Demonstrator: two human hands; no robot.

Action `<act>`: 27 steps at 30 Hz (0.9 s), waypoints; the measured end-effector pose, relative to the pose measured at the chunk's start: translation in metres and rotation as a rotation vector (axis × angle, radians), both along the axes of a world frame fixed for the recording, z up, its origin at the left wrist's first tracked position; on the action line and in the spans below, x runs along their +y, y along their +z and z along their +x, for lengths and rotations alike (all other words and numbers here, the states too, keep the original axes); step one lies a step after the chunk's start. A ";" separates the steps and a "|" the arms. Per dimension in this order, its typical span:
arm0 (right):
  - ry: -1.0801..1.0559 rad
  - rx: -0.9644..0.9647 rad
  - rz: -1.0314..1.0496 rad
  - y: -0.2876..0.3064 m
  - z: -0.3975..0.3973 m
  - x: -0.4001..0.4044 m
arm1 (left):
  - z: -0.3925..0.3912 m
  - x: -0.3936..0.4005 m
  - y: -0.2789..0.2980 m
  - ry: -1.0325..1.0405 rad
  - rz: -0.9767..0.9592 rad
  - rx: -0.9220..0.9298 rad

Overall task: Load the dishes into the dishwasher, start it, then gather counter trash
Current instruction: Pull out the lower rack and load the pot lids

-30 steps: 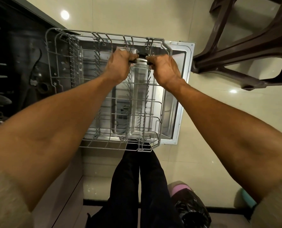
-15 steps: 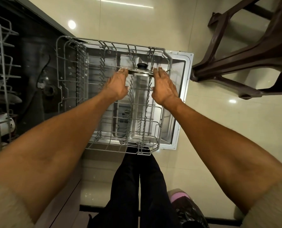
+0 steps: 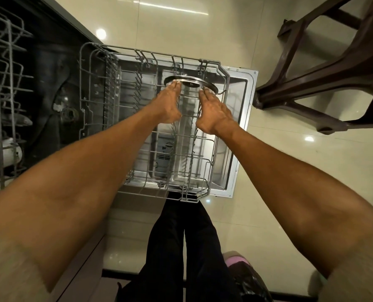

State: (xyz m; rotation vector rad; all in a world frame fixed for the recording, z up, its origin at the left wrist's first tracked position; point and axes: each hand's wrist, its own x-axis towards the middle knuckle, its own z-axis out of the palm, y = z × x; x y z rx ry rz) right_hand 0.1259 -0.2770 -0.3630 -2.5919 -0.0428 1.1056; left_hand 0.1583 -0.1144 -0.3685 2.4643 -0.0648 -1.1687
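You stand over the open dishwasher door [image 3: 242,136], which lies flat over the pale tiled floor [image 3: 290,192]. The pulled-out lower rack [image 3: 150,127] sits on it, its long axis running from your legs toward the far edge. To the left, the dark tub holds the upper rack [image 3: 2,83]. A brown chair [image 3: 325,79] stands just beyond the door's right edge, so room is tight there; the floor past the far edge is open. The rack holds only a glass lid [image 3: 191,83], at its far right corner, tilted among the tines with its underside facing you. Your left hand [image 3: 168,105] and right hand [image 3: 214,112] are spread flat, fingertips touching the lid's rim on either side, gripping nothing.
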 end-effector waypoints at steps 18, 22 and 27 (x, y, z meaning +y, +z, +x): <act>0.282 -0.076 0.032 0.105 -0.068 0.063 | -0.108 0.033 0.089 0.110 0.079 -0.104; 0.367 -0.119 0.043 0.146 -0.099 0.092 | -0.155 0.058 0.116 0.160 0.125 -0.110; 0.492 -0.197 0.102 0.185 -0.150 0.124 | -0.214 0.087 0.168 0.249 0.202 -0.150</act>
